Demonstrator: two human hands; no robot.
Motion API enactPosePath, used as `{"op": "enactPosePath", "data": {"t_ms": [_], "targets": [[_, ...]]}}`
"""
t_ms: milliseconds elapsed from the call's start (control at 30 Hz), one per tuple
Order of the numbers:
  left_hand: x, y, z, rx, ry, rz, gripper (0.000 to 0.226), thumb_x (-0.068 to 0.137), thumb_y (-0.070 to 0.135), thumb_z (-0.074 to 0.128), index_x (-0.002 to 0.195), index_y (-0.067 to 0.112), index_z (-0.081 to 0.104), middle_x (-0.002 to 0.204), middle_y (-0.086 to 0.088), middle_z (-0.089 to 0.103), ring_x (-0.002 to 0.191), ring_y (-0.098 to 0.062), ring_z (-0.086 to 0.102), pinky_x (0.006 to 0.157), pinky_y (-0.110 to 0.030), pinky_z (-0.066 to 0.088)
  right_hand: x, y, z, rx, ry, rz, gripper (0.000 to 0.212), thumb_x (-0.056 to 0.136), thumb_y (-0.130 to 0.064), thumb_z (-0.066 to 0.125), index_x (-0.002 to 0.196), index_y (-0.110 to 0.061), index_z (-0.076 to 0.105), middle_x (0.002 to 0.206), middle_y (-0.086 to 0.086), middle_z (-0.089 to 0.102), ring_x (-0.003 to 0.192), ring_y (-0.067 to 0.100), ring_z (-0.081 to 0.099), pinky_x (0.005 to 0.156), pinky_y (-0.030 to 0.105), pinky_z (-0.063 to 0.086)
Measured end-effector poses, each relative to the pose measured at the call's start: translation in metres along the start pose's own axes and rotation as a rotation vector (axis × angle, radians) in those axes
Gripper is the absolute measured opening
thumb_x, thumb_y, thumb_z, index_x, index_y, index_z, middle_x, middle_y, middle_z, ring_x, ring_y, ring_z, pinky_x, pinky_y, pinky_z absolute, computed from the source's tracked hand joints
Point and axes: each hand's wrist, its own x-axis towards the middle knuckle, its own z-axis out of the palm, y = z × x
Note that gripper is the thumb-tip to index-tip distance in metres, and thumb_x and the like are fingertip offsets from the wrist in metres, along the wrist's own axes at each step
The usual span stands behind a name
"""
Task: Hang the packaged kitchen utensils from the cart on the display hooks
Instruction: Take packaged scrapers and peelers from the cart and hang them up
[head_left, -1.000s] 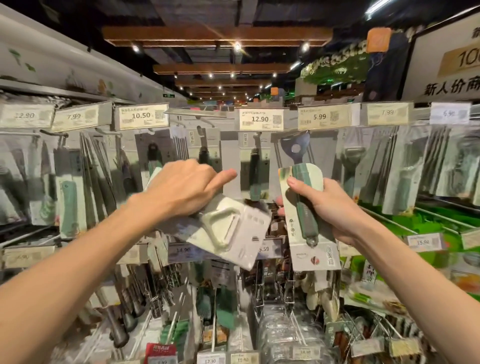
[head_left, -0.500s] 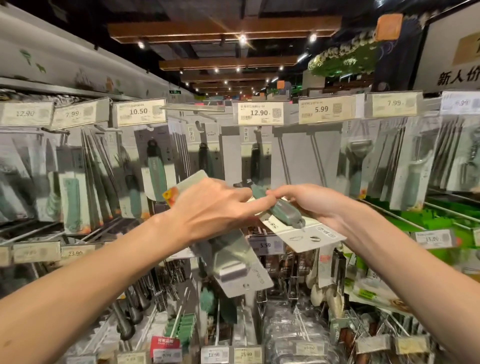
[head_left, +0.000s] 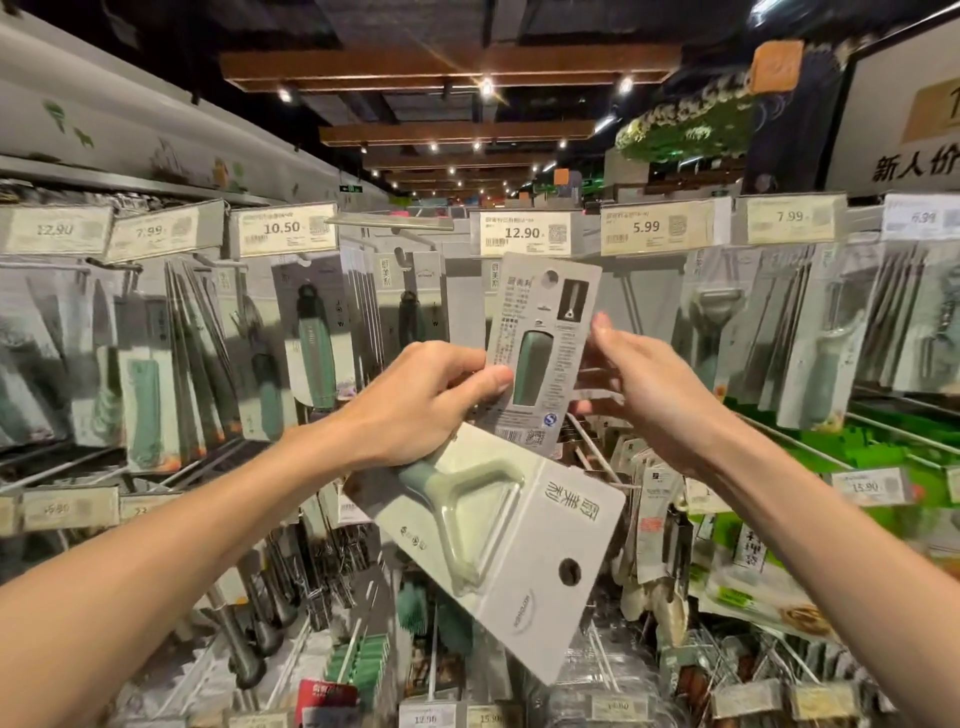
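While the left hand (head_left: 415, 400) is gripping both upright card (head_left: 540, 312) and six-o'clock peeler pack (head_left: 519, 545), one may be slipping; right hand (head_left: 660, 395): grip unclear.

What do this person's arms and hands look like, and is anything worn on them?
Both are bare. The left forearm and right forearm show no sleeve up to the frame's edge. The left hand and right hand wear no gloves, and no ring, watch or bracelet is visible on the sides that face the camera.
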Motion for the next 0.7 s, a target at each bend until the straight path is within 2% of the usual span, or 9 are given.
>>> {"op": "enactPosePath", "data": {"t_ms": [100,200,300,367,400,467,533,600,700], "targets": [[0.001,-0.003,0.001,-0.025,0.006,-0.040,0.046,0.102,0.040,0.047,0.068,0.010,0.056,0.058,0.007,0.040,0.054,-0.008,0.034,0.055,-0.030,0.031,0.001,-0.003,0.011,0.034,0.153,-0.106,0.028,0.101,-0.035,0.045,0.112,-0.016,0.061,0.097,0.003,0.074,0.085,0.013,0.072,0.066,0.024,0.056],[0.001,-0.007,0.003,0.076,0.086,-0.047,0.046,0.102,0.039,0.046,0.064,0.012,0.053,0.054,0.006,0.046,0.050,-0.011,0.039,0.055,-0.036,0.036,0.000,-0.005,0.021,0.084,0.316,-0.180,0.017,0.099,-0.029,0.052,0.107,-0.014,0.054,0.094,0.004,0.071,0.085,0.015,0.072,0.069,0.029,0.061],[-0.001,0.001,0.007,0.464,0.083,0.014,0.041,0.102,0.040,0.039,0.071,0.020,0.055,0.059,0.005,0.057,0.051,-0.012,0.052,0.056,-0.032,0.048,0.000,-0.006,0.033,0.024,0.081,-0.163,0.045,0.080,-0.050,0.063,0.111,-0.017,0.061,0.103,0.000,0.072,0.093,0.011,0.072,0.077,0.030,0.061],[-0.001,0.010,0.012,0.728,0.017,0.056,0.036,0.101,0.039,0.032,0.082,0.020,0.056,0.072,0.002,0.064,0.059,-0.019,0.059,0.061,-0.030,0.050,0.002,-0.007,0.043,-0.018,0.017,-0.107,0.057,0.071,-0.050,0.072,0.115,-0.016,0.061,0.107,0.001,0.070,0.096,0.011,0.071,0.078,0.031,0.061],[-0.001,0.012,0.015,0.812,-0.011,0.066,0.034,0.102,0.037,0.030,0.085,0.019,0.053,0.078,0.000,0.065,0.064,-0.022,0.062,0.060,-0.029,0.047,0.005,-0.007,0.047,-0.022,0.035,-0.083,0.053,0.074,-0.044,0.075,0.116,-0.014,0.060,0.105,0.002,0.070,0.094,0.011,0.071,0.076,0.030,0.061],[0.000,0.013,0.019,0.913,-0.045,0.095,0.028,0.103,0.033,0.027,0.086,0.018,0.043,0.084,-0.003,0.066,0.067,-0.024,0.061,0.058,-0.031,0.042,0.010,-0.008,0.052,-0.022,0.112,-0.065,0.029,0.086,-0.026,0.072,0.109,-0.011,0.061,0.095,0.004,0.072,0.082,0.012,0.070,0.067,0.028,0.060],[0.003,0.011,0.021,0.931,-0.060,0.137,0.029,0.105,0.036,0.024,0.087,0.019,0.039,0.083,-0.001,0.064,0.063,-0.023,0.057,0.057,-0.033,0.046,0.018,-0.006,0.054,-0.054,0.186,-0.064,0.008,0.094,-0.019,0.064,0.099,-0.012,0.063,0.085,0.005,0.073,0.076,0.015,0.067,0.067,0.037,0.059],[0.005,0.008,0.021,0.859,-0.055,0.167,0.036,0.104,0.048,0.021,0.088,0.023,0.040,0.074,0.006,0.051,0.058,-0.021,0.055,0.057,-0.033,0.051,0.024,-0.002,0.053,-0.056,0.233,-0.063,0.007,0.097,-0.018,0.059,0.099,-0.015,0.065,0.082,0.002,0.075,0.075,0.016,0.069,0.074,0.045,0.059],[0.011,0.000,0.013,0.763,-0.014,0.187,0.042,0.098,0.056,0.014,0.077,0.027,0.036,0.060,0.008,0.048,0.047,-0.015,0.052,0.052,-0.031,0.053,0.034,0.005,0.043,-0.032,0.247,-0.059,0.016,0.098,-0.018,0.057,0.112,-0.016,0.065,0.094,0.002,0.077,0.075,0.014,0.074,0.070,0.038,0.061]]}}
